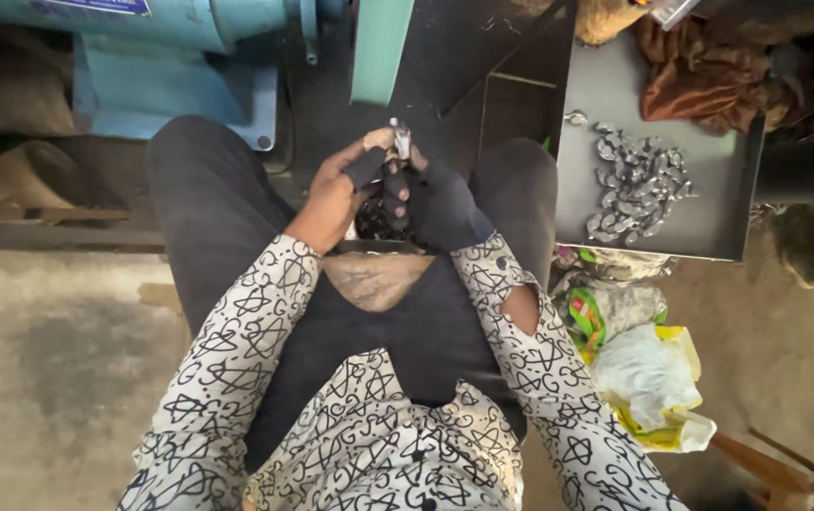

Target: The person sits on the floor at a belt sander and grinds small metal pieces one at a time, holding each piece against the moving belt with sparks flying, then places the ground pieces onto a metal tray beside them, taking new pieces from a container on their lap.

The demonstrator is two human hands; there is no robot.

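White sleeves (236,350) with black star pattern, grey tray (596,95), turquoise machine (170,66), rust-brown cloth (700,80).

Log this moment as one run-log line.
left hand: grips small metal piece | right hand: dark glove, steadies it | tray: metal pieces heaped

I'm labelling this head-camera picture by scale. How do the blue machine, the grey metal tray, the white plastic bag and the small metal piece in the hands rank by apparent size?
1. Blue machine, partly cut off
2. Grey metal tray
3. White plastic bag
4. Small metal piece
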